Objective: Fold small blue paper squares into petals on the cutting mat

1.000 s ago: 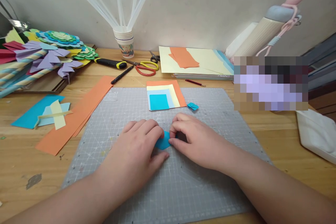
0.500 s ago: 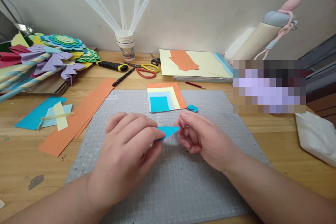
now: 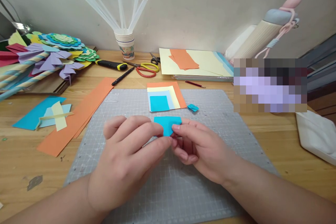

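Now a small turquoise folded paper piece [image 3: 167, 124] is pinched between the left hand [image 3: 126, 161] and the right hand [image 3: 202, 148], just above the grey gridded cutting mat [image 3: 215, 119]. Beyond the mat, a printed paper cup [image 3: 126, 47] holds white plastic strips [image 3: 118, 3].

The left forearm [image 3: 49, 204] and the right forearm [image 3: 275, 196] are bare, uncovered from the wrists back past the near edge of the grey cutting mat [image 3: 223, 112]. The left hand [image 3: 126, 162] and the right hand [image 3: 203, 152], both over the mat's middle, are bare too, with rounded fingers. The nails look cut short, though they show too small to be sure.
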`<state>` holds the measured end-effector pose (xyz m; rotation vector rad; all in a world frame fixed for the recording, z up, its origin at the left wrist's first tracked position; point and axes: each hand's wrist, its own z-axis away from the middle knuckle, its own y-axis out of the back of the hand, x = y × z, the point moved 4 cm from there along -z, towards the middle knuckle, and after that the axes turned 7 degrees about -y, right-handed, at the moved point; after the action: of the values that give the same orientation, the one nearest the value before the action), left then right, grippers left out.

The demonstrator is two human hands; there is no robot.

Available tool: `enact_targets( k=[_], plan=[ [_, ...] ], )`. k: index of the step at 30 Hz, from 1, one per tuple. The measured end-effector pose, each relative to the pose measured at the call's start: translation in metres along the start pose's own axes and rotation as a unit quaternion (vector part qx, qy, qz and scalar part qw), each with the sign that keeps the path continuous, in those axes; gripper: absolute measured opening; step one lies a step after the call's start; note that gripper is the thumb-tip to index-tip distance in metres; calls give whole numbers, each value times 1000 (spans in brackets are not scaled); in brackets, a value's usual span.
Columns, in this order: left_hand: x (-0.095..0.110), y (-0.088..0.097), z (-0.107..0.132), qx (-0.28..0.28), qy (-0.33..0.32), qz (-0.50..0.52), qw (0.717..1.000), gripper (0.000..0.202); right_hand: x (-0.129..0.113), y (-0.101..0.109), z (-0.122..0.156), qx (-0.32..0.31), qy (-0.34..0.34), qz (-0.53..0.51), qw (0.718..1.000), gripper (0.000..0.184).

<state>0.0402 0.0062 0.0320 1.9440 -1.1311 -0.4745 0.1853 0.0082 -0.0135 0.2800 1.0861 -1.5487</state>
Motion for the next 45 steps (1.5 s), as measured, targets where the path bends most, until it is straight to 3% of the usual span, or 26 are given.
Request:
enact_targets(
  k=[8,13,19,22,24,27,32,35,39,45],
  plan=[
    [-1,-1,-2,1,17,5,1000,17,-1,-2,1,-16,-15,21,1000,17],
    [-2,0,-1,21,7,11,1000,15,-1,-2,0,-22,-8,79,997,24],
    [-2,-2,-2,30,0,7,1000,18,-5,1,-2,19,61,128,990,28],
    [-6,-4,-1,27,53,41,997,15,-8,2,-1,35,98,163,981,27],
    [-11,-7,0,27,121,102,987,12,-9,2,0,43,114,185,975,27],
    [-21,-17,3,30,244,259,934,6,-9,4,1,50,130,211,968,25],
    [-24,-35,4,8,400,498,769,13,-9,3,1,57,159,248,954,25],
    [-23,-39,4,29,450,558,697,17,-8,1,1,57,172,270,946,23],
    [-24,-42,8,45,483,577,657,17,-5,0,1,40,173,274,945,18],
    [-25,-43,9,61,487,597,634,18,-3,0,1,30,163,255,953,17]
  ],
)
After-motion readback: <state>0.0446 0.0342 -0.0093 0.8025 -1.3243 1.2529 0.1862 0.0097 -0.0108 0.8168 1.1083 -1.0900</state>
